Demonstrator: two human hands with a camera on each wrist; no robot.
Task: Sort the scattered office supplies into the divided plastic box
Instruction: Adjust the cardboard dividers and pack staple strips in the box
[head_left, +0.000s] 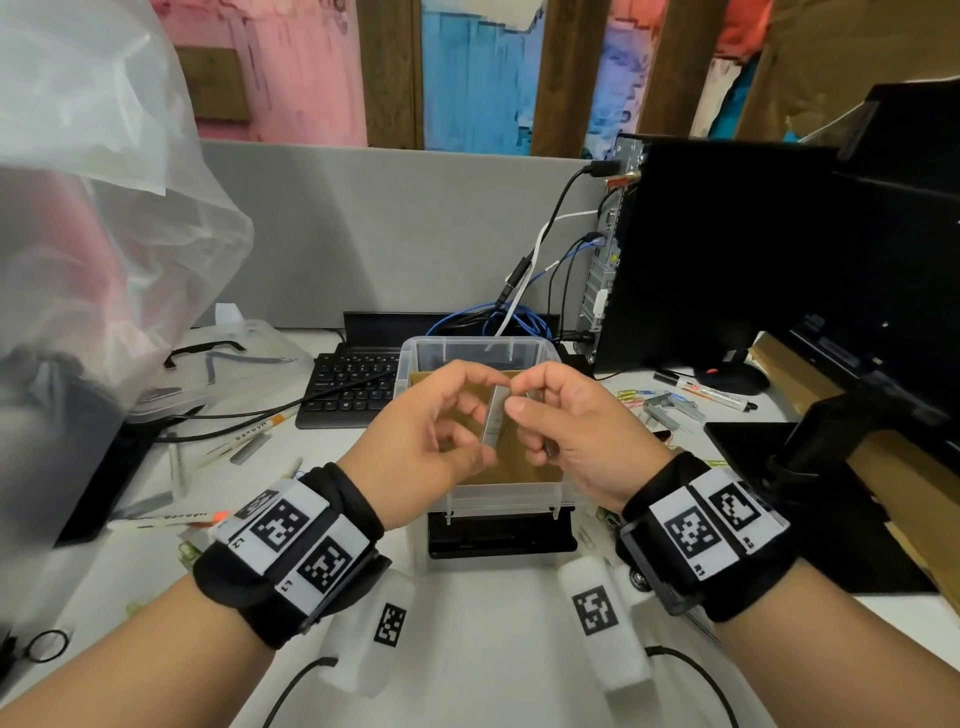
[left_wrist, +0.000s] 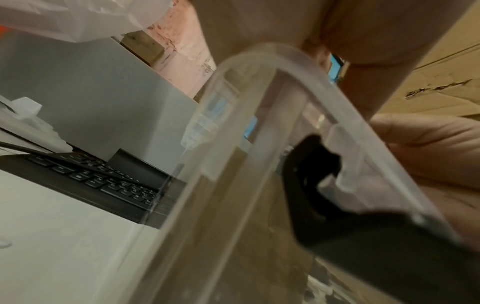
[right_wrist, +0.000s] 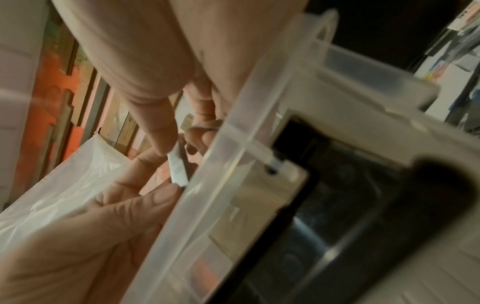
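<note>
Above the plastic box (head_left: 426, 358), both hands pinch a staple strip (head_left: 493, 415): left hand (head_left: 426, 421), right hand (head_left: 566, 431). Lower it level into one compartment.

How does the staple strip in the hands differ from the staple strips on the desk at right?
The held strip is single, upright, pinched by both the left hand and right hand above the box. The desk strips lie flat in a loose pile, untouched. Both look grey and metallic.
</note>
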